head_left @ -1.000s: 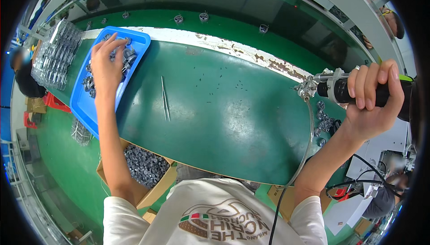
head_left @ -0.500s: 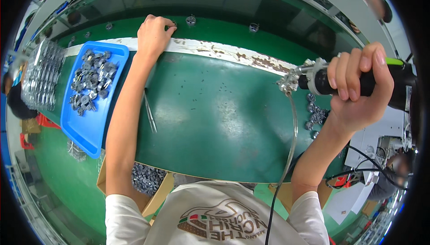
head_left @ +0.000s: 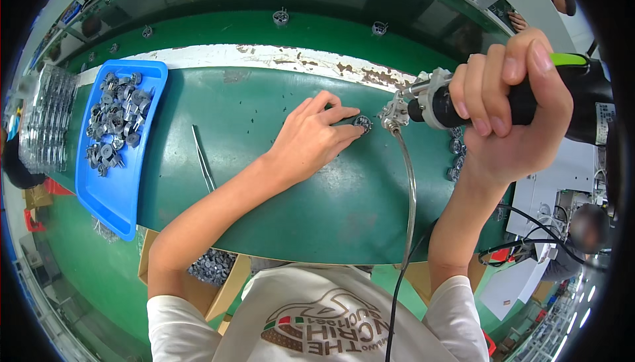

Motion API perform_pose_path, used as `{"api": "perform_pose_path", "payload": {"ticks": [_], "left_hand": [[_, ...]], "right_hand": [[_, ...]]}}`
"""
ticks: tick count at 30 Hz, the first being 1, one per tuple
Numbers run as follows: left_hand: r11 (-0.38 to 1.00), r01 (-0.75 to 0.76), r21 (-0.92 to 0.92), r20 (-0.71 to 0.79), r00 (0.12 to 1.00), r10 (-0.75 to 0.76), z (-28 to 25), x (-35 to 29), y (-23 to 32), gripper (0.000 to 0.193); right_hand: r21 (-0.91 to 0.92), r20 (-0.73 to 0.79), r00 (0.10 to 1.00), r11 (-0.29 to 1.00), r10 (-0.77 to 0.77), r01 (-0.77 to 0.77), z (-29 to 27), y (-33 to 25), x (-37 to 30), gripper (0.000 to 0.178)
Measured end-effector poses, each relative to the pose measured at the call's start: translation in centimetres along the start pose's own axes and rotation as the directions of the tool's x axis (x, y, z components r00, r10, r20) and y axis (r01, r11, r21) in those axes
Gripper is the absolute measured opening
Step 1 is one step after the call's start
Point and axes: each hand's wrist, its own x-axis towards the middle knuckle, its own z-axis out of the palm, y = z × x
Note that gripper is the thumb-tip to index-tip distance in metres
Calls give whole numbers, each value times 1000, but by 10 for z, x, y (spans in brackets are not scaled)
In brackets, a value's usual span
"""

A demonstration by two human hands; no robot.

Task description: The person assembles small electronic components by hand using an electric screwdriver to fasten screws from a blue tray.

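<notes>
Over the green work table, my left hand (head_left: 305,138) pinches a small round metal part (head_left: 362,124) between thumb and fingers, its pin side partly showing. My right hand (head_left: 509,107) is wrapped round a black power screwdriver (head_left: 592,107) with a green lever, held nearly level. The tool's silver metal head (head_left: 395,112) points left, a short way right of the part, and a clear hose (head_left: 411,190) hangs from it. Tweezers (head_left: 203,158) lie left of my left forearm. Beside them stands a blue tray (head_left: 109,196) with many grey round parts (head_left: 119,114) heaped in it.
Beyond a worn white rail (head_left: 278,56), round parts (head_left: 281,16) sit spaced out on a green conveyor belt (head_left: 218,31). Stacked clear plastic trays (head_left: 46,124) stand far left. A cardboard box (head_left: 228,289) of parts is below the near edge. More finished-looking parts (head_left: 456,153) sit under the tool.
My left hand has come from the belt back over the table toward the tool head, now with a round part in its fingers. The screwdriver has shifted slightly left in my right hand.
</notes>
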Motion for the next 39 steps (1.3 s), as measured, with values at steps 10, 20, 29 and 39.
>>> {"api": "perform_pose_path", "payload": {"ticks": [10,20,29,39], "left_hand": [[998,-19,61,-7,1000,19,4,-1,2,21],[999,-13,44,-13,1000,14,6,-2,2,21],[998,-20,61,1,1000,20,6,-2,2,19],[999,-10,40,10,1000,9,6,-1,2,21]], "right_hand": [[-65,7,998,996,67,-66,13,11,1,26],[-69,11,999,997,48,-47,15,20,2,26],[150,121,992,989,-34,16,14,28,4,26],[-126,-33,999,992,23,-27,22,28,6,30]]}}
